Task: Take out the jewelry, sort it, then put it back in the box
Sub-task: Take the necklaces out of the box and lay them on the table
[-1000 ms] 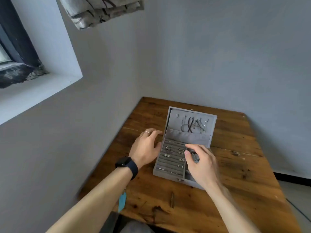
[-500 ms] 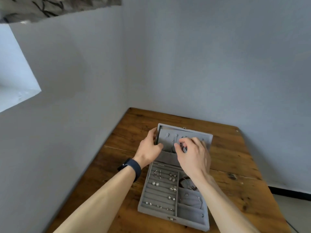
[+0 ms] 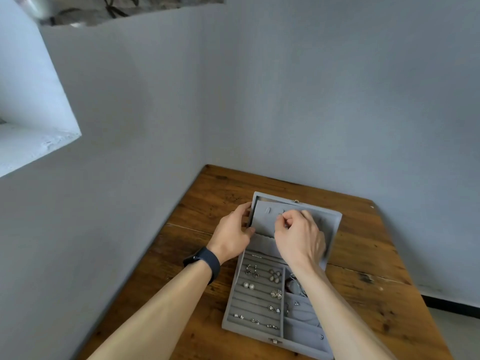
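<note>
Fingers (image 3: pixel 281 221) of right hand (image 3: pixel 298 237) pinch at felt-lined lid (image 3: pixel 265 222); left hand (image 3: pixel 231 237) grips its edge

Both hands (image 3: pixel 298 237) at box lid (image 3: pixel 265 219)

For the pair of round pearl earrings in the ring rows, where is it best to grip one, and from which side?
Pinch one round bead of the pearl earrings from straight above with two fingertips. The beads stand proud of the grey slotted rows, and the posts seem tucked into the slot.

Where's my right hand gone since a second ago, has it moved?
Yes. The right hand has gone from the ring rows in the tray up to the open lid, away from the front latch.
</note>
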The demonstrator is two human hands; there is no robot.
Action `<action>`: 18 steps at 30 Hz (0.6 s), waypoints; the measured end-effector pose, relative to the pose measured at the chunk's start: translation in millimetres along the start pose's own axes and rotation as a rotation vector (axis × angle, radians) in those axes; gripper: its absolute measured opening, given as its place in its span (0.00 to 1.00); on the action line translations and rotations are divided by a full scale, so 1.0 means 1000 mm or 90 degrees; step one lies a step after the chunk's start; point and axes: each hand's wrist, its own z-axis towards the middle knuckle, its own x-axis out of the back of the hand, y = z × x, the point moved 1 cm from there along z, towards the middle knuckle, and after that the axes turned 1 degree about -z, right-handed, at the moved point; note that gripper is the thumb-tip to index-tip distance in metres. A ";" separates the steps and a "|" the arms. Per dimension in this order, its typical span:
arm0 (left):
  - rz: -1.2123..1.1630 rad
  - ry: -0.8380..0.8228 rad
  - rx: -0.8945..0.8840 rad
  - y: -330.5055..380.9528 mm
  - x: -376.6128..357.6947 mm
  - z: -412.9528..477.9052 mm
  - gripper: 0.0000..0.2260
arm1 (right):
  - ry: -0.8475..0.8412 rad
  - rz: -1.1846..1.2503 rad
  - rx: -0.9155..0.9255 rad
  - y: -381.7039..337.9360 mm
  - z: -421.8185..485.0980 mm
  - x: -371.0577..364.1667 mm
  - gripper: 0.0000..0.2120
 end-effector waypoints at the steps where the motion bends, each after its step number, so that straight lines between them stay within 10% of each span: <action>1: 0.003 0.000 0.000 0.000 0.000 0.000 0.30 | 0.009 0.038 0.004 0.000 0.001 0.003 0.07; 18: 0.063 -0.029 0.032 0.031 0.017 -0.009 0.31 | -0.031 0.409 0.095 -0.012 0.022 0.095 0.05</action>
